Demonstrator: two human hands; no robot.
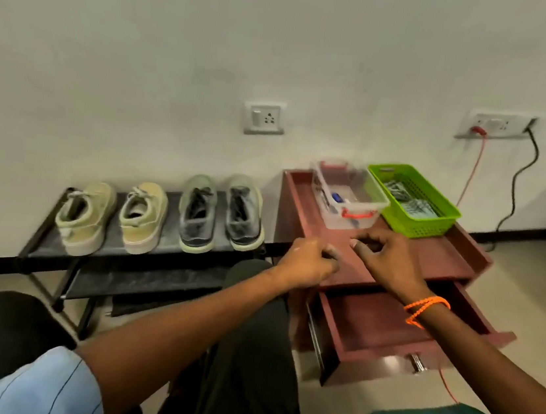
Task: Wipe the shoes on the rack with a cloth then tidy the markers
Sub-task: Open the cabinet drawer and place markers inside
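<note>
With both our left hand (pixel 306 262) and right hand (pixel 386 257) loosely curled and holding nothing over the bench's (pixel 430 257) front edge, we judge the markers lie just beyond the right fingers (pixel 361 243), in the clear box (pixel 352 196), while the shoes (pixel 160 217) sit on the rack (pixel 40 240) leftward.

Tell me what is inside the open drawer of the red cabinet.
The drawer shows only its bare reddish floor where visible. The right hand and its forearm cover the right rear part, and the cabinet top hides the back, so anything there cannot be seen.
</note>
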